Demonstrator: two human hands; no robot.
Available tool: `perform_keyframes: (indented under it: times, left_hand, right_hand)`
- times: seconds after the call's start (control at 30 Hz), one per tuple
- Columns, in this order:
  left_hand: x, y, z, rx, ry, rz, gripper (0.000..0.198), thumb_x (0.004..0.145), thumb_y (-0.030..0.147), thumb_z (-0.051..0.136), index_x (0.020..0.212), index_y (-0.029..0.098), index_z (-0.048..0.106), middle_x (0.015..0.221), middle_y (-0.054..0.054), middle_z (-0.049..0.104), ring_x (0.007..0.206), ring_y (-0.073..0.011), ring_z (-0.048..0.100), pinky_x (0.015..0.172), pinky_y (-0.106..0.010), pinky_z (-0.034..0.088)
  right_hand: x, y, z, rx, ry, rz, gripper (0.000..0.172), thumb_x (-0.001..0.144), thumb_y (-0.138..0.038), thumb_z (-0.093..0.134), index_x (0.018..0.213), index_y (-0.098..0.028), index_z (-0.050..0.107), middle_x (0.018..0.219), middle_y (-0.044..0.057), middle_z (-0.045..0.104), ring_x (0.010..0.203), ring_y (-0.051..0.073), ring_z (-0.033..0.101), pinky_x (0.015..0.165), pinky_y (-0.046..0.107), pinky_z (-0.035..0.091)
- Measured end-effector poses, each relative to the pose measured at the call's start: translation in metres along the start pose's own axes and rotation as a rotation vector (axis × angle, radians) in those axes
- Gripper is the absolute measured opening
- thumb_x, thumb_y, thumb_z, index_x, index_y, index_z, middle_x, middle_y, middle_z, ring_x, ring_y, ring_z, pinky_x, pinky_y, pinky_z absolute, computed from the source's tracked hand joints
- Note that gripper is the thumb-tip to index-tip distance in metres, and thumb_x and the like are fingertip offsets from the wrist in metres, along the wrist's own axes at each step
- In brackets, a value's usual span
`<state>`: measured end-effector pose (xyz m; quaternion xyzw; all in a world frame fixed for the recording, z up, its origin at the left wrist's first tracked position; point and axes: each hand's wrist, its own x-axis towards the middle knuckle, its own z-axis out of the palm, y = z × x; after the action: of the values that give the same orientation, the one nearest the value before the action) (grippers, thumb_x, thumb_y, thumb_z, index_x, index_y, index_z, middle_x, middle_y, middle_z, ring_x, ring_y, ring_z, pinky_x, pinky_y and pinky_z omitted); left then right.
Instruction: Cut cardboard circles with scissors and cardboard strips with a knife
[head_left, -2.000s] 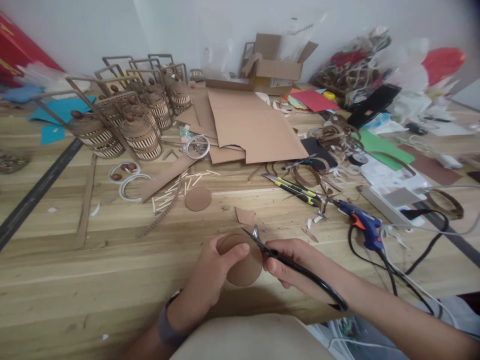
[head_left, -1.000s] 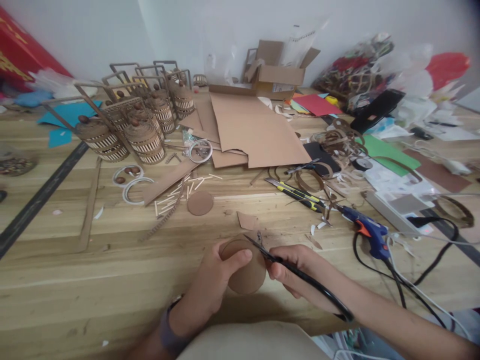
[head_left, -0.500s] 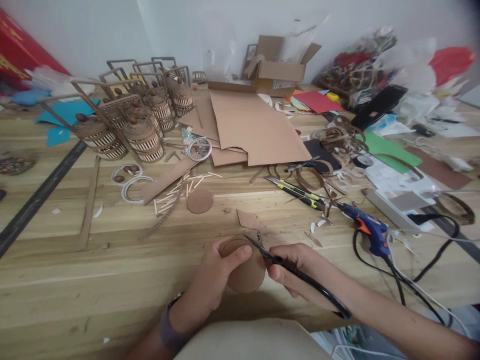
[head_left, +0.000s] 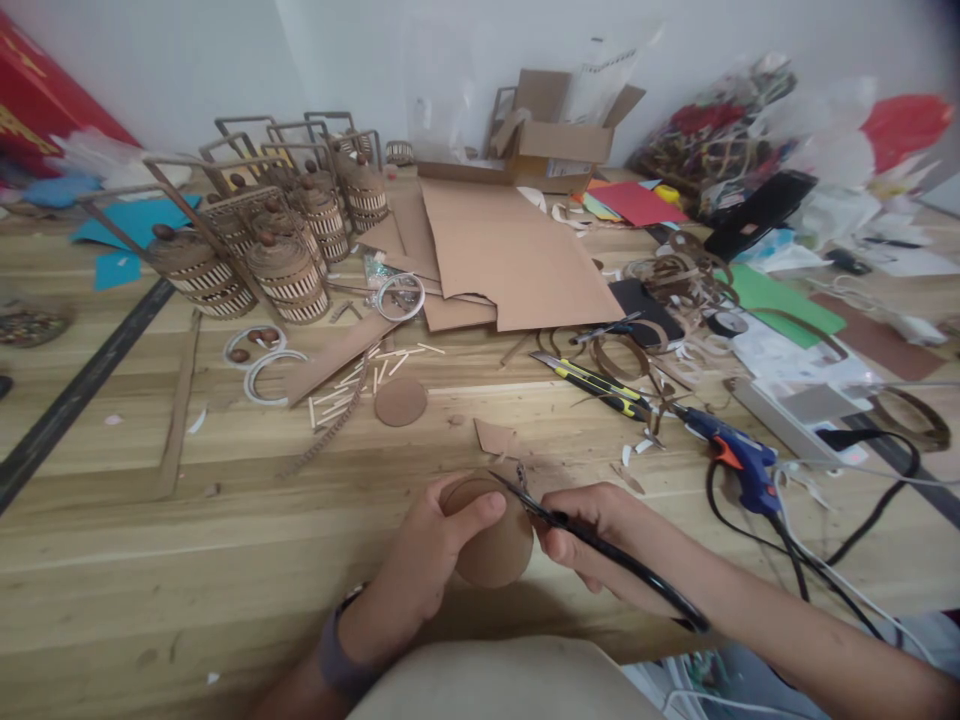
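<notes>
- Brown cardboard disc (head_left: 493, 550) is gripped in the left hand's (head_left: 435, 535) fingers, thumb flat on top, the rest curled under, mostly hidden; disc is close to the person's front, over the counter (head_left: 112, 590).
- Right hand (head_left: 600, 520): fingers wrapped round black-handled scissors (head_left: 637, 570), blades slightly parted at disc's upper right edge.
- Main risk, I'd say: blade tip sits near left thumb; a slip or sudden twist of the disc could nick it.
- A weak left pinch might let the disc turn, leaving a ragged edge. Faint curved line near its top; can't tell if drawn.
- Just past the blades, cardboard scrap (head_left: 495, 437). Farther left, second disc (head_left: 400, 402) lies flat beside pale sticks (head_left: 328, 410).
- Yellow-and-black utility knife (head_left: 596, 387) beyond, blade looks exposed; a careless reach could cut.
- Off right, blue glue gun (head_left: 742, 465) on its side, cord (head_left: 789, 548) running down near the right arm; a snag could drag it. Hot or not, can't tell.
- Back left, handled containers (head_left: 289, 285) packed tight; one bump might topple several.
</notes>
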<state>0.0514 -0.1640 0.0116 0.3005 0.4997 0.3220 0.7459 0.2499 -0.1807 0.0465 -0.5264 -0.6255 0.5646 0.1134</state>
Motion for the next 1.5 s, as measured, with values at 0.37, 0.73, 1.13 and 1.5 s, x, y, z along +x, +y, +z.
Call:
perform_keyframes:
  times: [0.37,0.73,1.13,1.5]
  left_hand:
    - [0.001,-0.002,-0.002,0.024,-0.045,0.043,0.037,0.067,0.04,0.084,0.098,0.022,0.077,0.105,-0.005,0.08,0.109,-0.03,0.069,0.096,-0.038,0.052]
    - [-0.001,0.001,-0.002,0.061,-0.071,0.039,0.036,0.068,0.041,0.082,0.097,0.021,0.078,0.103,-0.006,0.081,0.105,-0.0304,0.071,0.095,-0.039,0.053]
    - [0.003,-0.002,-0.008,0.168,0.036,0.056,0.045,0.071,0.049,0.076,0.104,0.019,0.071,0.114,-0.01,0.078,0.115,-0.0342,0.067,0.098,-0.043,0.05]
    - [0.001,0.002,-0.006,0.226,-0.004,0.067,0.045,0.071,0.05,0.073,0.104,0.019,0.071,0.114,-0.009,0.078,0.114,-0.0338,0.067,0.101,-0.044,0.048]
  right_hand:
    - [-0.002,0.001,0.001,0.014,0.025,-0.062,0.072,0.079,-0.094,0.04,0.063,-0.023,0.038,0.057,-0.005,0.031,0.047,0.01,0.032,0.041,0.023,0.021]
    - [-0.002,0.006,0.001,0.029,0.039,-0.062,0.069,0.082,-0.089,0.045,0.063,-0.023,0.04,0.052,-0.007,0.032,0.044,0.009,0.031,0.042,0.024,0.017]
    - [-0.003,0.01,0.002,0.055,0.005,-0.077,0.063,0.086,-0.081,0.052,0.067,-0.022,0.044,0.057,-0.004,0.041,0.048,0.01,0.039,0.044,0.023,0.024]
    - [-0.004,0.011,-0.004,0.024,-0.036,-0.102,0.065,0.085,-0.084,0.049,0.068,-0.021,0.046,0.059,-0.005,0.037,0.049,0.01,0.036,0.045,0.023,0.023]
